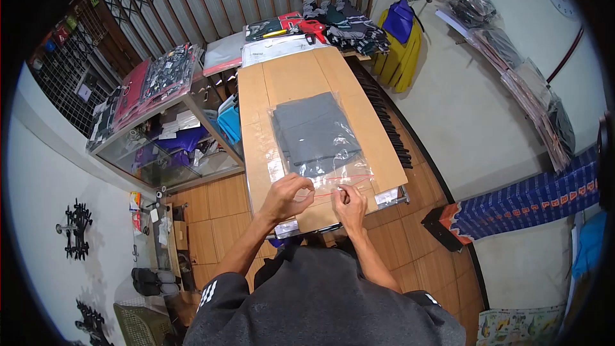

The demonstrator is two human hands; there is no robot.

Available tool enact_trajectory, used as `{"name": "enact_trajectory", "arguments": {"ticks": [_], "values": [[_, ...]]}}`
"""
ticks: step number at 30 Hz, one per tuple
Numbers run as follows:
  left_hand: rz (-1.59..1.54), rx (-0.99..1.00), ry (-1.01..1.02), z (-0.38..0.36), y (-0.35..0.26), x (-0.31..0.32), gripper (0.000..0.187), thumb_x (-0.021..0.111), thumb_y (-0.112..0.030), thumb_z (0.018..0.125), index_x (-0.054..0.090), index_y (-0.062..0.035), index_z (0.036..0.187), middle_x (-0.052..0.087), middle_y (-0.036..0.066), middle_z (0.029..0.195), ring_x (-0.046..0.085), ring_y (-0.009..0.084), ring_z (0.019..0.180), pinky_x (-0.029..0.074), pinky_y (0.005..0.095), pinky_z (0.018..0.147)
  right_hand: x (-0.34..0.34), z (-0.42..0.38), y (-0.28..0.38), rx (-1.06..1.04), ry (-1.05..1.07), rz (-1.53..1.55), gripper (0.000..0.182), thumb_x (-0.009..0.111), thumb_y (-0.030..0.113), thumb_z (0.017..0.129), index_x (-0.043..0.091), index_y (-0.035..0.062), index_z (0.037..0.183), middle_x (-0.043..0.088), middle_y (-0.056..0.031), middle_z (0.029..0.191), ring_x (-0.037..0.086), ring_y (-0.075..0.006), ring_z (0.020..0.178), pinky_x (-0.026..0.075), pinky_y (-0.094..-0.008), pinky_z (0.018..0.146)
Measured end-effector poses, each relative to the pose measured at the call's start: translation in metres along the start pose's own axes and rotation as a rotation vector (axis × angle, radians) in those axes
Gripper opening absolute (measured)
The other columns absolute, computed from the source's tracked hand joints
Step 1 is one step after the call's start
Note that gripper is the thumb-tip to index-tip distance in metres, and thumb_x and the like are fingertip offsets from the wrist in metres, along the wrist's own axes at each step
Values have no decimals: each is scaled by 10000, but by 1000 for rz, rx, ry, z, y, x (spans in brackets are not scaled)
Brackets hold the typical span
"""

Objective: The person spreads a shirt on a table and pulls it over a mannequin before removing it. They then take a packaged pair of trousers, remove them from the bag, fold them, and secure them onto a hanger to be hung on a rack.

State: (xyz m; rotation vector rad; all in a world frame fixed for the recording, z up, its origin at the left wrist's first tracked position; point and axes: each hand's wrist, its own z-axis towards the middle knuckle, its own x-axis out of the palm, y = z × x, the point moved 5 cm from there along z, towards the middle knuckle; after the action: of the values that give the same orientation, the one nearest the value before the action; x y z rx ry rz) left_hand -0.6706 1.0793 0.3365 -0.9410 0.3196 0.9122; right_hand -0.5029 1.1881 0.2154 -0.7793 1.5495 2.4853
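A folded grey garment [314, 128] lies inside a clear plastic zip bag [352, 170] on the cardboard-topped table. The bag's mouth, marked by a red seal line, faces me. My left hand [288, 197] is closed at the left part of this mouth, thumb and fingers curled together at the plastic. Close to its right, my right hand [350, 205] pinches the bag edge just below the red line. Both wrists hang over the near table edge.
Brown cardboard [256, 99] covers the table. At its far end lie papers [282, 50], a red tool [312, 29] and patterned folded clothes [352, 29]. A glass display case [173, 147] stands left; a tall stack of blue boxes [525, 205] leans in from the right.
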Motion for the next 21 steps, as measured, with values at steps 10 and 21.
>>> {"name": "enact_trajectory", "arguments": {"ticks": [10, 21], "values": [[178, -270, -85, 41, 116, 8, 470, 736, -275, 868, 583, 3, 1214, 609, 208, 1201, 559, 371, 1140, 445, 439, 990, 40, 39, 38, -231, 140, -203, 350, 655, 85, 840, 664, 48, 1187, 617, -178, 1185, 655, -382, 947, 522, -496, 845], [484, -860, 185, 87, 284, 35, 967, 510, -758, 847, 357, -92, 1532, 312, 134, 1601, 281, 467, 1435, 275, 612, 1150, 60, 61, 5, 6, 305, -255, 225, 602, 132, 902, 703, 134, 1103, 611, -113, 1107, 651, -388, 937, 530, -501, 810]]}}
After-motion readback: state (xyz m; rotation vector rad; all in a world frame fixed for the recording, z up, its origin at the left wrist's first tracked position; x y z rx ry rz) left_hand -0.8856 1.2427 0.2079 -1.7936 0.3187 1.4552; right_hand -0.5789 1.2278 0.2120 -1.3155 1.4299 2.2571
